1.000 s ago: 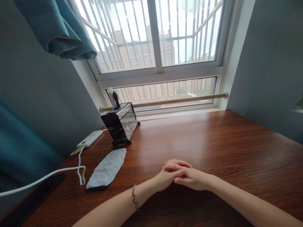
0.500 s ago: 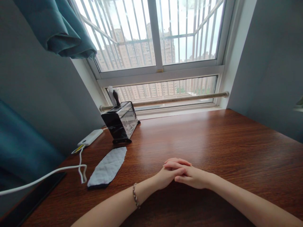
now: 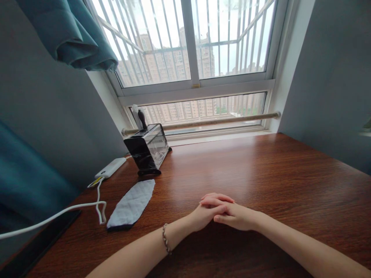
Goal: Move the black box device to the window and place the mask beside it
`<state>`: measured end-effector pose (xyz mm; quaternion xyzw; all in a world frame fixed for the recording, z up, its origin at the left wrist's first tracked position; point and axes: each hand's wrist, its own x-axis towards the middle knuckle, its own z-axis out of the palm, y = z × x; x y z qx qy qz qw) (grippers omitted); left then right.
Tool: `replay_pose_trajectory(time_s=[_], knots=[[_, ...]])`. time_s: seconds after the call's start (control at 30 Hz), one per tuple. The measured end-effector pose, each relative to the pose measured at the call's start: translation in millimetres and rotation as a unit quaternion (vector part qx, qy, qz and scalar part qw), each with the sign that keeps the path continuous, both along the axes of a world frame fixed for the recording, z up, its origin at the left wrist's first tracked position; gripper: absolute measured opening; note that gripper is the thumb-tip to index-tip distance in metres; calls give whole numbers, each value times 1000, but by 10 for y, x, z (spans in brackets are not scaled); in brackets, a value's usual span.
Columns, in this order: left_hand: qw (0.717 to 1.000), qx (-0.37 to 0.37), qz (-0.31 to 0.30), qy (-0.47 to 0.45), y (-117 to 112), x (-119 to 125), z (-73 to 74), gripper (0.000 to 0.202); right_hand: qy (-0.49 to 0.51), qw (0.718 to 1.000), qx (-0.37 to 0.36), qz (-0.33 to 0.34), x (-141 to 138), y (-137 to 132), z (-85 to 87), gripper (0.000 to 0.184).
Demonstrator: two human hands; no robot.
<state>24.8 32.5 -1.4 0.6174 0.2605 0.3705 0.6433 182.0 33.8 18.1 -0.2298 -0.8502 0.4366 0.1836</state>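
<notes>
My left hand (image 3: 200, 217) and my right hand (image 3: 240, 216) are clasped together just above or on the brown wooden table (image 3: 220, 170), near its front middle. Their fingers overlap and wrap round each other, and no object shows between them. The left thumb lies across the right hand. A chain bracelet (image 3: 165, 238) circles my left wrist. Nearest to the left arm is a flat, pale grey cloth pad (image 3: 131, 204) with a dark edge underneath. The palms and some of the fingers are hidden.
A black-ended box with clear sides (image 3: 147, 150) and a dark handle on top stands at the back left. Beside it lies a white power strip or adapter (image 3: 110, 168) with a white cable (image 3: 66, 212). A barred window (image 3: 197, 87) and rail close the far side.
</notes>
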Motion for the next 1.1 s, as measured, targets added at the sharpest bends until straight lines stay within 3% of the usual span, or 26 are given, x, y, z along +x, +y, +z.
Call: replay_pose_trajectory(time_s=[1.1], knots=[[1000,-6,10,18,2,-3,-1,24,-6,1000,-3,-5,6,9,-23,53]])
